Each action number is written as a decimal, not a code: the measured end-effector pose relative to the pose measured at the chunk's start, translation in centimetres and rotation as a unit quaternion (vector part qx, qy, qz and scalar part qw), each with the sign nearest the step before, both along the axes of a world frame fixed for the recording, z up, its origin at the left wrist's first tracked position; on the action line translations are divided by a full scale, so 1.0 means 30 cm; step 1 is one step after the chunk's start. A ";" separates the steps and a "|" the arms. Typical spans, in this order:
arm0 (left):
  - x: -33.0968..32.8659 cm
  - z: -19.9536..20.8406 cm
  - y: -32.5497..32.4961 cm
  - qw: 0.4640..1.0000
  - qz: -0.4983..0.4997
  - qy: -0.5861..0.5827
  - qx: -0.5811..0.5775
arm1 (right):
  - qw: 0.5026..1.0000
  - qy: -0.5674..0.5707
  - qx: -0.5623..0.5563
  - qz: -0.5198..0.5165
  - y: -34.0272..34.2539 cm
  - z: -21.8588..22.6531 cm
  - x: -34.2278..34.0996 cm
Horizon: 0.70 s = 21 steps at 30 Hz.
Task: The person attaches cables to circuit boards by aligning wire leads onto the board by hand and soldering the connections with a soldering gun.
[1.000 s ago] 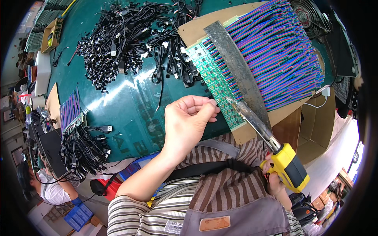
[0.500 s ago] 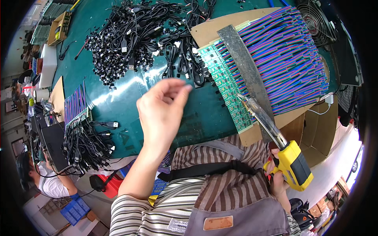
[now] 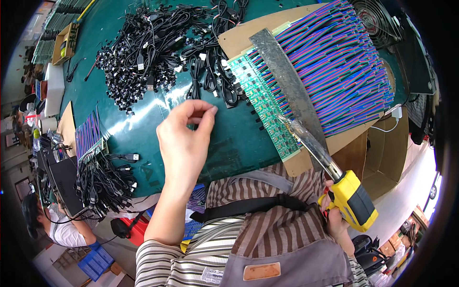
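My right hand [image 3: 333, 210] grips a yellow and black soldering gun [image 3: 355, 201] by its handle. The gun's metal tip [image 3: 281, 117] is at the strip of green circuit boards [image 3: 262, 107], in the part nearer to me. A dark, worn metal bar [image 3: 287, 76] lies across the wires beside that strip. Rows of blue, red, green and black wires [image 3: 342, 71] run off to the right from the boards. Over the green mat, left of the boards, my left hand [image 3: 184, 138] is closed with thumb and forefinger pinched together. Anything between those fingertips is too small to make out.
Brown cardboard [image 3: 299, 167] lies under the boards. Black USB cables [image 3: 162, 33] and small connectors [image 3: 126, 79] are heaped at the back. Another wired bundle [image 3: 100, 179] hangs at the left mat edge. A fan [image 3: 375, 21] stands far right; a person [image 3: 67, 225] sits lower left.
The whole view has shifted, so the bench things appear slightly further left. My left hand stays pinched, a little lower. The soldering gun remains at the boards.
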<state>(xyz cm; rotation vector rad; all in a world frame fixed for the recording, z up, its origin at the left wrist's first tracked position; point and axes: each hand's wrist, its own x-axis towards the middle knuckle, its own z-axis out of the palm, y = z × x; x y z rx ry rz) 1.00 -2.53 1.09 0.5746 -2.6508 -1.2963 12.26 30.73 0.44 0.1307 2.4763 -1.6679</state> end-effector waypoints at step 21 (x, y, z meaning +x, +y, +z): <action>0.072 0.003 0.184 0.884 0.008 -0.099 0.457 | 0.999 0.013 0.013 0.040 0.042 -0.035 0.031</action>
